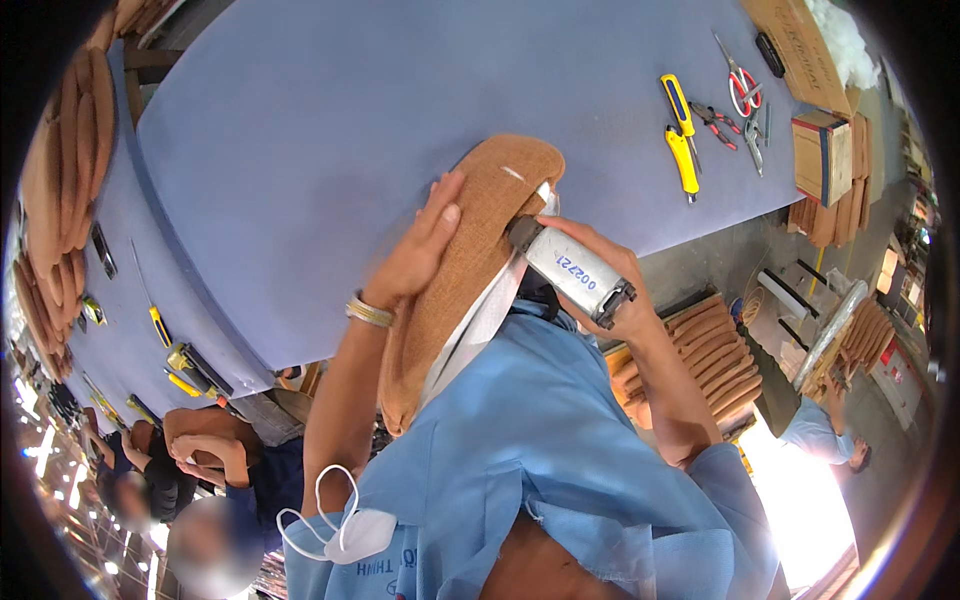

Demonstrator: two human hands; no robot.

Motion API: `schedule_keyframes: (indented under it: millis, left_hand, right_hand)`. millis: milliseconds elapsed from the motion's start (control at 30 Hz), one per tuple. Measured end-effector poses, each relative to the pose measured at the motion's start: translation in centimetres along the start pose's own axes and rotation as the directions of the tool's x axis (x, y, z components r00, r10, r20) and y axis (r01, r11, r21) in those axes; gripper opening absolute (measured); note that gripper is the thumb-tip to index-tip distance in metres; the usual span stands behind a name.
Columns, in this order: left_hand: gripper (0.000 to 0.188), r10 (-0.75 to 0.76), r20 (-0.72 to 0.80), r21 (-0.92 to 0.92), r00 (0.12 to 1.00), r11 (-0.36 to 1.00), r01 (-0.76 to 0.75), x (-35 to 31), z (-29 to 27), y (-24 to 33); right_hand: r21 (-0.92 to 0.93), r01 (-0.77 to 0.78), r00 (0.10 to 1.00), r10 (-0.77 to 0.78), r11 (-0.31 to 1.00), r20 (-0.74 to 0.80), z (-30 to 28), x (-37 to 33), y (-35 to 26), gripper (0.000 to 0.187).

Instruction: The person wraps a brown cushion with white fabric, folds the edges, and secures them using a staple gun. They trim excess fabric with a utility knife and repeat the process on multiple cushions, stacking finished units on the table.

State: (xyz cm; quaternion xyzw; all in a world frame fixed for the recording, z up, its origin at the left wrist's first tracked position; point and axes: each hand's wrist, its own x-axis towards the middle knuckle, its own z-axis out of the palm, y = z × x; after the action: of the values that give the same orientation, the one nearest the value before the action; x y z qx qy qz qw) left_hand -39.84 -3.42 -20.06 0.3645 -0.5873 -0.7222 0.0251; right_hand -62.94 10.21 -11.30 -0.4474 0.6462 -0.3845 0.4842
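A long cushion [470, 240] in brown fabric leans across the near edge of the blue-grey table, against my blue shirt. Pale lining [487, 316] shows along its right side. My left hand [418, 245] holds the cushion's left side, with the thumb and fingers pressed along the fabric. In my right hand [625, 285] is a silver-grey staple gun [572, 265] with black ends. Its dark end touches or nearly touches the cushion's right edge, by the lining. The right-hand fingers are partly hidden behind the tool.
On the table [330, 110] at right lie yellow cutters [682, 160], a yellow-handled screwdriver [677, 103], pliers [715, 125] and red-handled scissors [744, 90]. Boxes [822, 155] stand at the right corner. Brown cushions [712, 350] are stacked at right; more [75, 150] lie far left. Co-workers are nearby.
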Motion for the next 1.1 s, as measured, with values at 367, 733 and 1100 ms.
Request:
schedule_keyframes:
  millis: [367, 733, 1100]
  left_hand:
    - [0.076, 0.2, -0.084, 0.56, 0.976, 0.82, -0.119, -2.8, 3.8, 4.9]
    - [0.081, 0.149, -0.18, 0.695, 0.972, 0.719, 0.019, -3.1, 5.3, 4.3]
    - [0.084, 0.119, -0.229, 0.686, 0.966, 0.724, 0.073, -3.0, 5.6, 5.6]
  right_hand:
    - [-0.011, 0.041, 0.998, -0.042, 0.999, -0.049, 0.6, -0.8, 0.2, 0.068]
    - [0.067, 0.045, 0.999, -0.043, 0.997, -0.03, 0.5, -2.1, 1.7, 0.077]
    - [0.051, -0.056, 0.998, 0.055, 0.997, 0.017, 0.7, -1.1, -0.3, 0.078]
